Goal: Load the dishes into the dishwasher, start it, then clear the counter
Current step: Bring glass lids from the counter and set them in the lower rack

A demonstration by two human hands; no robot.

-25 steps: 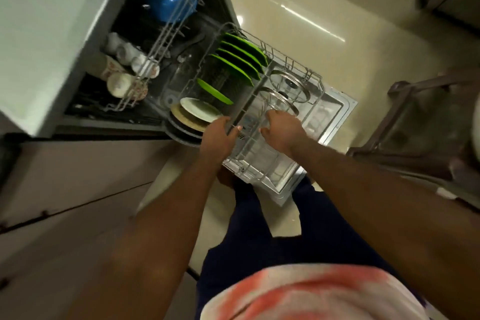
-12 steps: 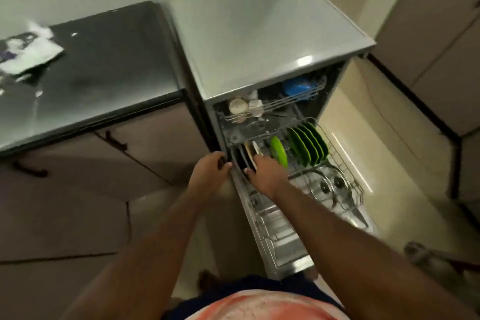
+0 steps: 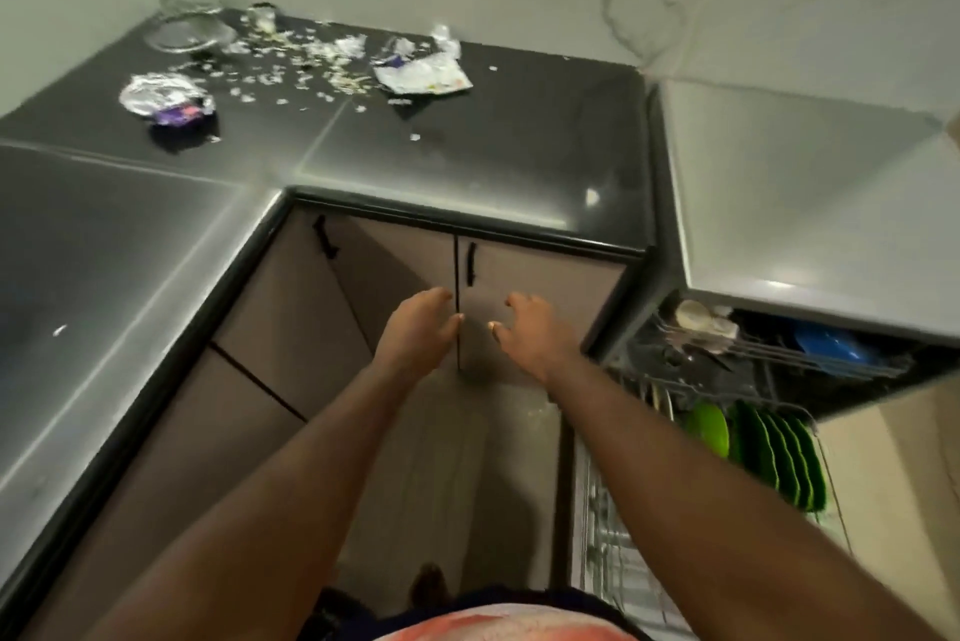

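The dishwasher stands open at the right, its lower rack pulled out with several green plates standing in it. Cups and a blue bowl sit in the upper rack. My left hand and my right hand hang in front of the cabinet doors, left of the dishwasher, both with loosely curled fingers and holding nothing. On the black counter lie a glass bowl, a crumpled foil wrapper, a torn white packet and scattered crumbs.
Brown cabinet doors with black handles face me under the counter. The counter runs on along the left side. A marbled wall rises behind. My feet show on the floor below.
Both hands have let go of the lower rack and drawn back to the left. My view has swung left from the dishwasher to the littered counter.
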